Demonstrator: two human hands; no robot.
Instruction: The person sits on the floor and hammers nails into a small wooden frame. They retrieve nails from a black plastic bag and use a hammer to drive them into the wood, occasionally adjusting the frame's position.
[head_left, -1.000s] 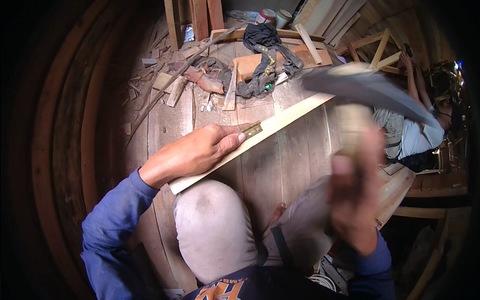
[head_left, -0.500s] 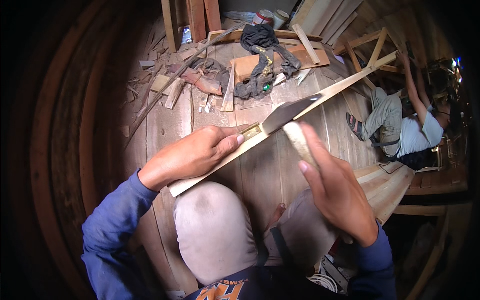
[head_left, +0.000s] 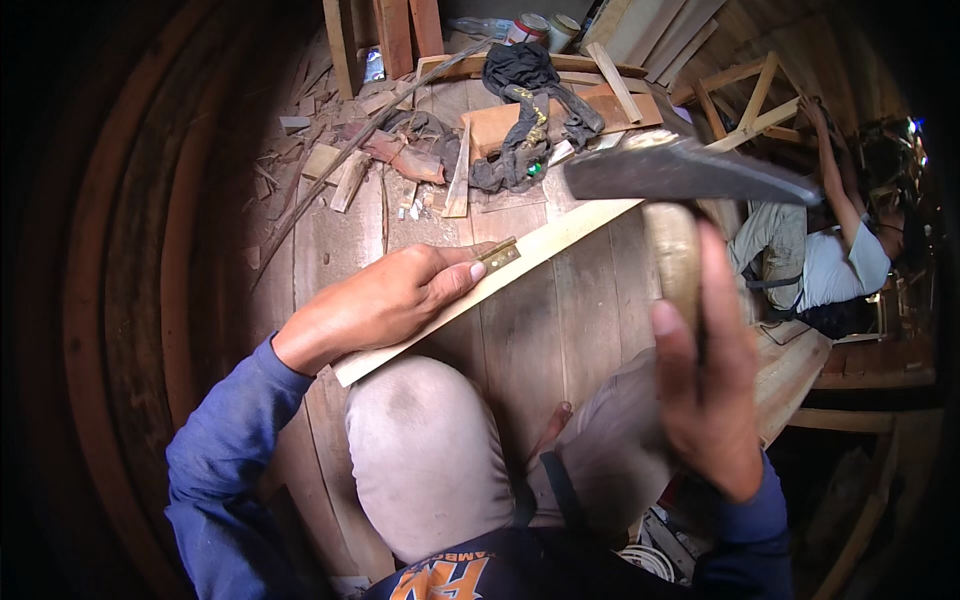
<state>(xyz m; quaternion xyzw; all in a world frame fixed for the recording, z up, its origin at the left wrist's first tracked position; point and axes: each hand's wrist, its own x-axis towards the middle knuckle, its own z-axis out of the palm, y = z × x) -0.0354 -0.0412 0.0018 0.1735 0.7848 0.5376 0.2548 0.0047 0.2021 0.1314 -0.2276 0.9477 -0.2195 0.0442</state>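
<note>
My left hand [head_left: 385,300] is closed around a pale wooden strip [head_left: 565,232], thumb on top. Its fingers press a small brass hinge [head_left: 503,256] with screw holes against the strip's edge. The strip slants from my knee up to the right. My right hand [head_left: 708,385], slightly blurred, grips the wooden handle of a broad, dark-bladed machete [head_left: 690,172]. The blade is raised above the strip, pointing right, and hides part of the strip's far length. Apart from the hinge, the blade touches nothing that I can make out.
Beyond the strip lie wood scraps [head_left: 350,185], a dark cloth [head_left: 520,75] and a cardboard piece [head_left: 490,128] on the plank floor. Cans [head_left: 527,30] stand at the back. At right, another person [head_left: 835,262] sits with hands at the wood. Boards [head_left: 795,375] lie lower right.
My right hand has moved right and lifted the machete off the strip; its blade now swings up and to the right. My left hand stays on the strip and hinge.
</note>
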